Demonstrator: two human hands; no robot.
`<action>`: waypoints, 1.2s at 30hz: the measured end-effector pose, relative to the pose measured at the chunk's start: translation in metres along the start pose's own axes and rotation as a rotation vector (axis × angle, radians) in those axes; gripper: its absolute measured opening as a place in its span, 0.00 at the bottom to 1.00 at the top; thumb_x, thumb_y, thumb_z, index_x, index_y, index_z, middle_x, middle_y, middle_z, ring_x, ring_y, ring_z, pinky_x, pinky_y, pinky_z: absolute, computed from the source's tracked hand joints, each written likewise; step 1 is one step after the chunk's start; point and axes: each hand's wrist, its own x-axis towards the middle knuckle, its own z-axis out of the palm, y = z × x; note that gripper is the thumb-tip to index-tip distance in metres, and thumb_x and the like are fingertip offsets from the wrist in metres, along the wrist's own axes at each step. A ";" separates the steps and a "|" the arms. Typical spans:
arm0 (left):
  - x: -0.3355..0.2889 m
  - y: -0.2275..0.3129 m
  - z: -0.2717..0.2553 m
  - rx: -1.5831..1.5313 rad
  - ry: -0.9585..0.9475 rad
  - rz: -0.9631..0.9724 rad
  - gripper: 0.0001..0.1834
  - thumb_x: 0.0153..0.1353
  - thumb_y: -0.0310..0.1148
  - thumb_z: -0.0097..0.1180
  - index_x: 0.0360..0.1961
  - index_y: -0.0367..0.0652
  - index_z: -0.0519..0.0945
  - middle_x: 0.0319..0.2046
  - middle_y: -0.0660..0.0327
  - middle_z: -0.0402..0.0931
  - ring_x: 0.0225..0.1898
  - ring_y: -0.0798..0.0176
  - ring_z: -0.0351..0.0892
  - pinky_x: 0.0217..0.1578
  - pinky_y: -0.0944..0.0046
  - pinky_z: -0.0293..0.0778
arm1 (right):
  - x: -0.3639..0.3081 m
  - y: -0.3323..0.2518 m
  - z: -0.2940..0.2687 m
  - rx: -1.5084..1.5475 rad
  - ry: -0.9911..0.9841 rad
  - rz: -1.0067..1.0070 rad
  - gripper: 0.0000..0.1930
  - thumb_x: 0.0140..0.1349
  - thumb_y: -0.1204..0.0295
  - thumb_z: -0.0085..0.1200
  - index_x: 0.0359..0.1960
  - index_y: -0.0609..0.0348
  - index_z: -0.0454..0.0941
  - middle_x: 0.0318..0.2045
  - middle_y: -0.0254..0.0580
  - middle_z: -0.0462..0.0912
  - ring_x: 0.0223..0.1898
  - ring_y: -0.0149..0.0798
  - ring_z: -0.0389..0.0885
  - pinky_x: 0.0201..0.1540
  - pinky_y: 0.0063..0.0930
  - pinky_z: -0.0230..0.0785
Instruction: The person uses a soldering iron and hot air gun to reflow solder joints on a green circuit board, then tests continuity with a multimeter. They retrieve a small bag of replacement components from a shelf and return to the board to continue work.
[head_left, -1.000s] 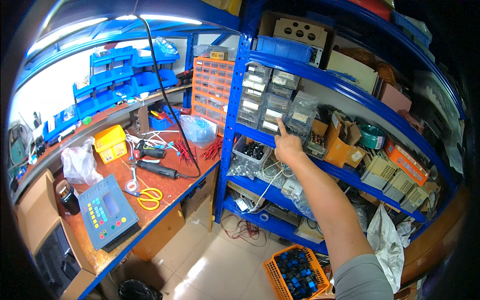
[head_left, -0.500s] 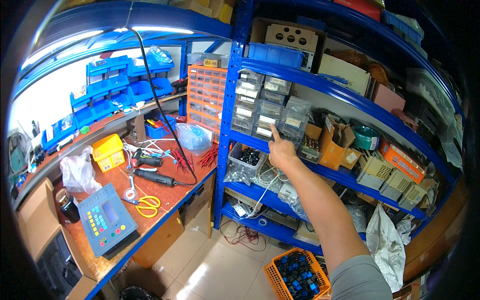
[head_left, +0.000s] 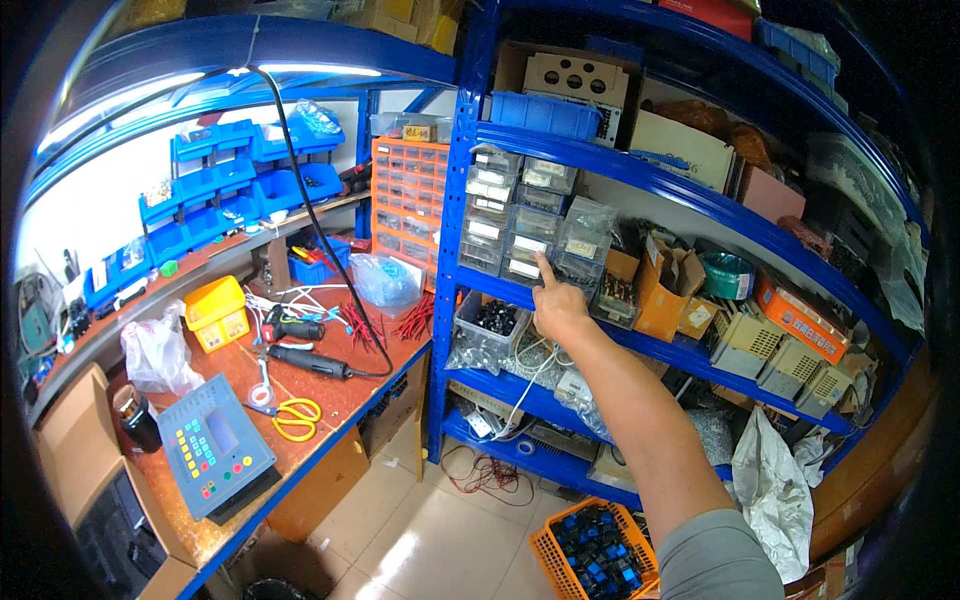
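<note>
My right hand (head_left: 562,308) reaches up from the lower right with its index finger stretched out and the other fingers curled; nothing is visible in it. The fingertip is at the front of a stack of clear plastic drawers (head_left: 484,228) with white labels, on a blue shelf rack. It meets the lower drawers of the right column; whether it touches them I cannot tell. Beside the hand, a clear bin of small black parts (head_left: 496,318) sits on the shelf below. To the right of the fingertip is a bagged clear drawer (head_left: 583,245). My left hand is out of view.
An orange drawer cabinet (head_left: 408,195) stands left of the rack post. On the red workbench are a keypad panel (head_left: 213,440), yellow-handled scissors (head_left: 297,418), and a yellow bin (head_left: 216,315). Cardboard boxes (head_left: 664,290) line the shelf. An orange basket (head_left: 548,545) is on the floor.
The view has shifted slightly, and the scene sits a little to the left. My right hand keeps its pointing pose at the lower drawers, with no clear movement against them.
</note>
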 end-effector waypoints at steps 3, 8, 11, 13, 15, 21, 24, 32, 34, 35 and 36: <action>-0.001 0.002 -0.002 0.001 -0.001 0.000 0.30 0.71 0.62 0.44 0.50 0.48 0.84 0.42 0.43 0.86 0.46 0.38 0.86 0.47 0.40 0.80 | 0.000 0.000 0.000 0.004 0.006 -0.003 0.15 0.60 0.72 0.56 0.48 0.59 0.85 0.81 0.59 0.42 0.45 0.51 0.90 0.46 0.45 0.83; 0.000 0.002 -0.004 0.003 -0.003 0.008 0.30 0.70 0.62 0.45 0.49 0.48 0.84 0.42 0.43 0.86 0.45 0.39 0.86 0.47 0.40 0.80 | 0.000 0.000 0.000 0.000 -0.009 -0.009 0.17 0.60 0.72 0.56 0.50 0.60 0.85 0.81 0.61 0.42 0.45 0.51 0.90 0.47 0.43 0.83; 0.000 0.001 -0.004 0.002 0.001 0.007 0.30 0.70 0.62 0.45 0.49 0.48 0.84 0.41 0.43 0.86 0.45 0.39 0.86 0.46 0.40 0.80 | 0.000 -0.001 -0.002 -0.017 -0.019 -0.004 0.16 0.61 0.71 0.56 0.50 0.60 0.85 0.81 0.62 0.41 0.45 0.50 0.90 0.46 0.42 0.83; -0.001 0.000 -0.002 0.002 0.002 0.011 0.30 0.70 0.62 0.45 0.49 0.48 0.84 0.41 0.43 0.86 0.45 0.39 0.86 0.46 0.40 0.80 | -0.001 -0.002 -0.004 -0.017 -0.023 -0.002 0.16 0.61 0.71 0.57 0.50 0.60 0.85 0.81 0.61 0.41 0.45 0.50 0.90 0.46 0.42 0.83; -0.001 -0.002 0.000 -0.001 0.003 0.012 0.30 0.70 0.62 0.45 0.49 0.48 0.84 0.41 0.43 0.86 0.45 0.39 0.87 0.46 0.40 0.80 | -0.001 -0.002 -0.005 -0.018 -0.024 -0.004 0.15 0.62 0.70 0.57 0.49 0.60 0.85 0.81 0.61 0.41 0.44 0.50 0.90 0.45 0.42 0.83; -0.005 -0.006 0.010 -0.009 -0.006 0.031 0.30 0.70 0.62 0.45 0.49 0.48 0.84 0.41 0.43 0.86 0.44 0.39 0.87 0.45 0.41 0.81 | 0.000 0.000 -0.001 -0.013 -0.013 -0.011 0.13 0.62 0.69 0.58 0.46 0.61 0.85 0.81 0.62 0.41 0.43 0.50 0.90 0.44 0.43 0.82; -0.005 -0.006 0.011 0.017 0.005 0.001 0.29 0.70 0.63 0.46 0.46 0.49 0.85 0.38 0.44 0.86 0.42 0.40 0.87 0.44 0.41 0.81 | 0.001 0.001 0.002 -0.003 0.013 -0.016 0.13 0.62 0.68 0.59 0.46 0.61 0.85 0.81 0.62 0.40 0.42 0.51 0.90 0.45 0.43 0.82; -0.006 -0.006 0.019 0.003 0.064 0.027 0.27 0.71 0.61 0.45 0.46 0.51 0.83 0.39 0.45 0.86 0.41 0.41 0.87 0.40 0.41 0.81 | -0.002 0.000 -0.005 0.016 -0.024 -0.006 0.15 0.62 0.66 0.61 0.47 0.61 0.84 0.81 0.62 0.41 0.44 0.53 0.90 0.47 0.44 0.83; -0.003 -0.007 0.022 0.029 0.050 0.045 0.27 0.71 0.61 0.45 0.47 0.51 0.82 0.40 0.46 0.86 0.42 0.42 0.87 0.40 0.41 0.81 | -0.003 -0.001 -0.007 0.023 -0.020 -0.003 0.16 0.63 0.70 0.58 0.50 0.61 0.85 0.81 0.61 0.41 0.46 0.53 0.89 0.48 0.45 0.82; -0.002 -0.008 0.023 0.032 0.037 0.018 0.28 0.71 0.62 0.45 0.47 0.50 0.83 0.40 0.46 0.86 0.42 0.42 0.87 0.41 0.42 0.81 | -0.004 -0.001 -0.008 0.027 -0.015 -0.002 0.16 0.63 0.72 0.56 0.51 0.61 0.85 0.81 0.60 0.41 0.47 0.53 0.89 0.49 0.45 0.82; 0.000 -0.008 0.024 0.036 0.024 -0.009 0.29 0.70 0.63 0.45 0.46 0.49 0.84 0.41 0.46 0.87 0.43 0.42 0.87 0.42 0.42 0.81 | -0.005 -0.001 -0.008 0.029 -0.009 -0.006 0.16 0.63 0.72 0.56 0.51 0.61 0.86 0.81 0.60 0.41 0.46 0.53 0.89 0.49 0.45 0.82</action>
